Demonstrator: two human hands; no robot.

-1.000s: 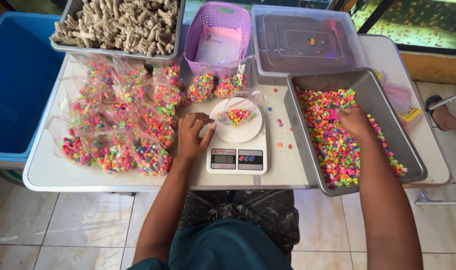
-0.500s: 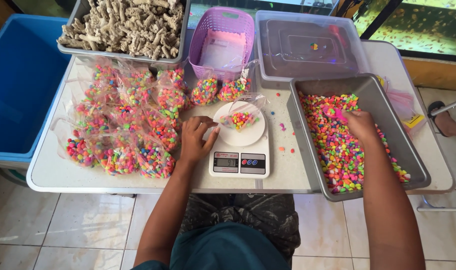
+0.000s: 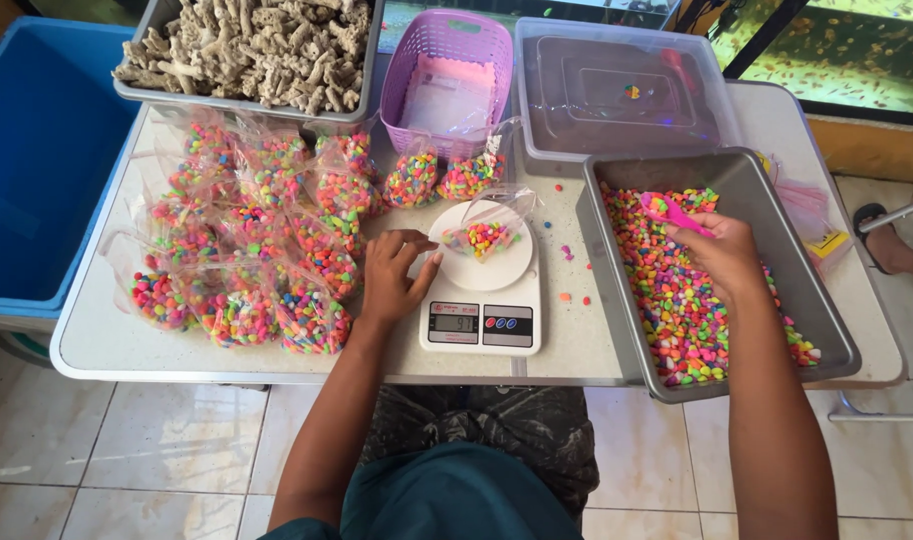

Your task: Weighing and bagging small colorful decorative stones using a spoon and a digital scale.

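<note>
A white kitchen scale [image 3: 483, 300] sits at the table's front middle, with a small clear bag of coloured pebbles [image 3: 482, 237] lying on its round platform. My left hand [image 3: 394, 275] rests at the scale's left edge, fingers spread and touching the platform rim. My right hand [image 3: 722, 252] is over the grey tray [image 3: 812, 290] of coloured pebbles, gripping a pink plastic scoop [image 3: 672, 212] that carries a few pebbles.
Several filled pebble bags [image 3: 242, 250] crowd the table's left side. Behind stand a grey tray of pale coral pieces [image 3: 252, 45], a purple basket [image 3: 455, 75] and a lidded clear box [image 3: 622, 90]. A blue bin [image 3: 32, 150] stands left of the table. Loose pebbles [image 3: 575, 275] lie beside the scale.
My right hand has lifted the pink scoop out of the pebbles in the grey tray. My left hand has stayed at the scale's left edge.
</note>
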